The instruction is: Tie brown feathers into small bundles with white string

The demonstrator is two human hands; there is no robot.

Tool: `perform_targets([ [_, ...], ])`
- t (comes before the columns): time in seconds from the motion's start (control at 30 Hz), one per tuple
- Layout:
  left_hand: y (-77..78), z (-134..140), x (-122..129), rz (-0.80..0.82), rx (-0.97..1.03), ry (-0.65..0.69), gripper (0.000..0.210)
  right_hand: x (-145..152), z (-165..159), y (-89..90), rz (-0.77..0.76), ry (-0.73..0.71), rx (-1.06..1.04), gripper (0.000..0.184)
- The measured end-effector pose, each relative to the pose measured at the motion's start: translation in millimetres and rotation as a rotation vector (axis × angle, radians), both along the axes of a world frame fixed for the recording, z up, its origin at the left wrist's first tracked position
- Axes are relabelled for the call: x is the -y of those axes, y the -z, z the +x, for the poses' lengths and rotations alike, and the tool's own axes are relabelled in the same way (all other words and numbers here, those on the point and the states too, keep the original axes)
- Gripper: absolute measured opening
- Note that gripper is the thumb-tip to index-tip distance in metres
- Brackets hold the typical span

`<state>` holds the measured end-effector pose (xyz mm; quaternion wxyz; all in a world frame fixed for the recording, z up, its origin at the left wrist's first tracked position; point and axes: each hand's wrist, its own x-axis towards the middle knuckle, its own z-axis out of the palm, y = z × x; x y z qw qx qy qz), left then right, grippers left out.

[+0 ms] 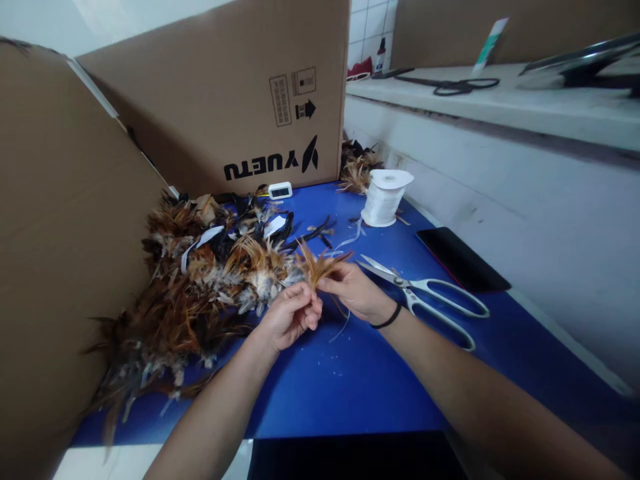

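Between my two hands a small bunch of golden-brown feathers points up and away from me over the blue table. My right hand, with a dark band at the wrist, is closed on the bunch from the right. Just beside it, my left hand pinches at the bunch's lower end, its fingers curled; the exact grip is partly hidden. A thin white ribbon trails behind my hands toward a white spool. Right of my right hand lie scissors, blades apart.
Heaped feather bundles fill the table's left side. Cardboard boxes stand behind and at left. A small white digital device lies at the back. A black phone-like slab rests near the right wall, below a ledge with black scissors.
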<state>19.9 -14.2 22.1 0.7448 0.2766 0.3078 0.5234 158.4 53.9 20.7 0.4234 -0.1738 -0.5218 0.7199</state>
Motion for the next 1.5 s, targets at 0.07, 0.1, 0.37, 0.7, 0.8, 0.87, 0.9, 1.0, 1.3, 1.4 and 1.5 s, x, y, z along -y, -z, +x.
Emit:
perform_targets([
  [0.07, 0.9, -0.4, -0.4, 0.031, -0.001, -0.009, 0.023, 0.3, -0.1, -1.2, -0.008, 0.002, 0.008, 0.015],
  [0.1, 1.1, -0.7, -0.7, 0.049, -0.005, -0.02, 0.023, 0.4, 0.0, -2.0, -0.006, 0.004, 0.011, 0.016],
  [0.37, 4.1, -7.2, -5.4, 0.207, -0.114, -0.147, 0.024, 1.9, 5.3, -12.1, 0.055, 0.053, 0.046, 0.022],
  [0.7, 6.4, -8.8, -7.1, 0.291, -0.277, -0.178, 0.025, 7.6, 4.3, -17.7, 0.113, 0.116, 0.143, 0.023],
  [0.8, 6.6, -8.3, -7.8, 0.295, -0.309, -0.225, 0.024, 7.7, 3.5, -18.0, 0.124, 0.147, 0.167, 0.024],
  [0.87, 7.3, -8.1, -8.3, 0.293, -0.33, -0.246, 0.023, 7.9, 3.2, -18.2, 0.129, 0.159, 0.17, 0.023],
  [0.9, 7.8, -8.0, -8.5, 0.294, -0.339, -0.252, 0.022, 8.1, 3.1, -18.3, 0.129, 0.163, 0.167, 0.023],
  [1.0, 9.5, -7.8, -8.8, 0.312, -0.366, -0.252, 0.019, 8.8, 3.2, -18.3, 0.122, 0.161, 0.163, 0.021],
  [1.3, 9.8, -7.4, -7.3, 0.323, -0.359, -0.202, 0.019, 8.4, 2.3, -18.6, 0.144, 0.193, 0.187, 0.013],
  [1.4, 7.8, -8.6, -6.3, 0.333, -0.333, -0.205, 0.021, 6.2, 3.6, -18.2, 0.168, 0.211, 0.209, 0.015],
  [1.5, 3.3, -12.0, -6.7, 0.356, -0.286, -0.283, 0.02, 3.2, 6.3, -15.9, 0.269, 0.252, 0.345, 0.018],
])
